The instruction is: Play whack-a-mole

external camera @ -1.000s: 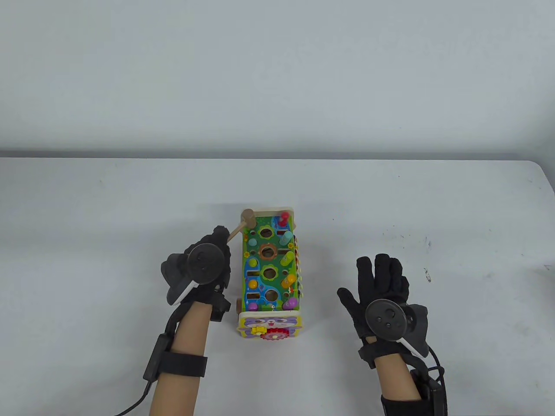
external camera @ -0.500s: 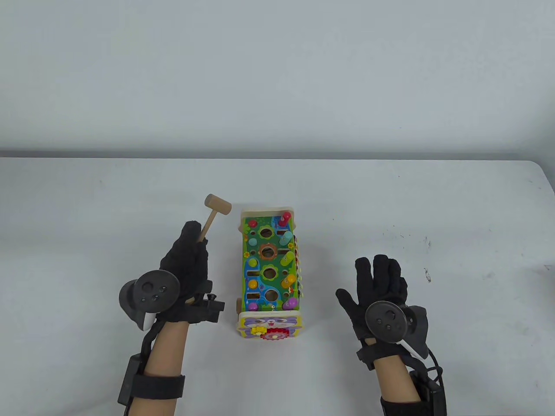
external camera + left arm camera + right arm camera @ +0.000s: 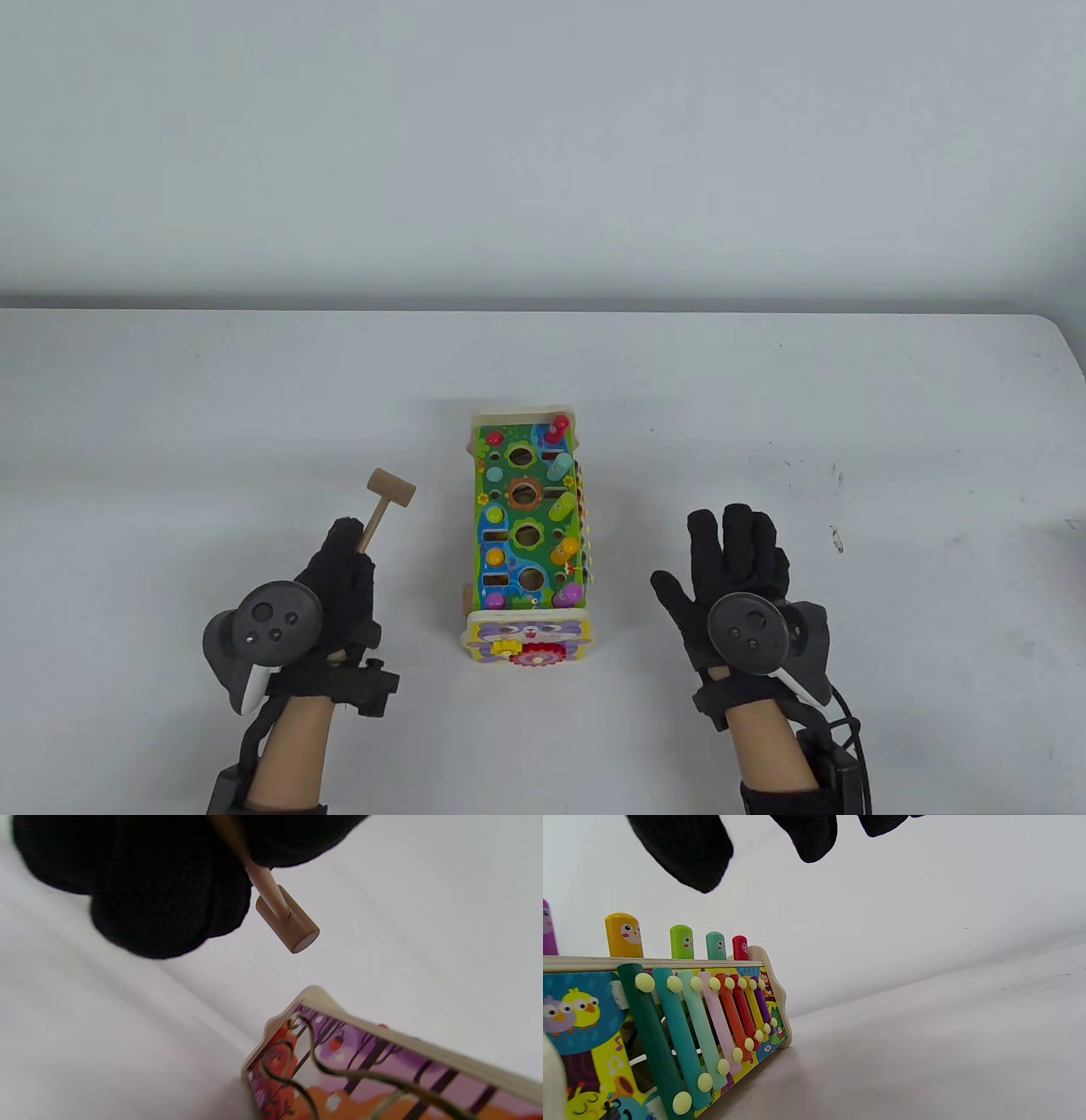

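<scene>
The colourful whack-a-mole toy box stands in the middle of the white table. Its right row of pegs stands raised, seen also in the right wrist view; the left row sits low. My left hand is left of the box and grips the handle of a small wooden hammer, whose head points up and away, clear of the box. The hammer also shows in the left wrist view. My right hand lies flat and open, palm down, right of the box, holding nothing.
A xylophone with coloured bars is on the box's right side. A purple panel with gears faces me. The table's far edge meets a pale wall. Small dark specks mark the table at right.
My left hand has pulled the hammer off the box's far left corner, moving left and back toward me. The right hand has barely shifted.
</scene>
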A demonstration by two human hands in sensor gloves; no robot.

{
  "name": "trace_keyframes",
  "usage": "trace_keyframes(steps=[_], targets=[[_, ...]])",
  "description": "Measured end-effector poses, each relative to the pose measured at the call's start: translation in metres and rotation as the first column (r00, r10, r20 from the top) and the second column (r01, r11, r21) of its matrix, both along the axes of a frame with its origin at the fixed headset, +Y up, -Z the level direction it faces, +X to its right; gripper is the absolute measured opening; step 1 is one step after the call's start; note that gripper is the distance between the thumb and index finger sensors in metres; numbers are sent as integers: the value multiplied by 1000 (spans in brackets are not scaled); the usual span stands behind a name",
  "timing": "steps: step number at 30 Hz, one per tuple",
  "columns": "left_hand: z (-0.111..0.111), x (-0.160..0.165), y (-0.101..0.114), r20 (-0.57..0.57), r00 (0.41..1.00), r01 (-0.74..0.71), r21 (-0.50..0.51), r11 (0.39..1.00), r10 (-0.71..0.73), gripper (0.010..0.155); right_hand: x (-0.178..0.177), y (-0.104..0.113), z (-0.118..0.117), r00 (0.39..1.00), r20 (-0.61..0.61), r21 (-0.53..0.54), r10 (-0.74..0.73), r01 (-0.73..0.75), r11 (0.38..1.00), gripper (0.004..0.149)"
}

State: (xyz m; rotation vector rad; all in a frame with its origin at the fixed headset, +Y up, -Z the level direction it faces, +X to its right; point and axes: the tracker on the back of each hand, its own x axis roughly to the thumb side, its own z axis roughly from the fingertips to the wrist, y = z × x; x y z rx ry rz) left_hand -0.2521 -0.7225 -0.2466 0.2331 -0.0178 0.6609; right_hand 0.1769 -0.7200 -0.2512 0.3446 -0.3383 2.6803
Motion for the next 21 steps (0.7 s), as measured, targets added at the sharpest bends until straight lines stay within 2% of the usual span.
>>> trace_keyframes(steps=[6,15,21], targets=[[-5,3,-19,26,997,77,-214,974,-73,55,0,0,0,1000,-1,-4,0,0,1000,74],[-11,7,-32,54,989,149,-335,930,-139,55,-1,0,0,1000,-2,-12,0,0,1000,74],[-14,8,-40,69,985,171,-377,910,-156,55,-1,0,0,1000,-3,-17,-2,2,1000,74]])
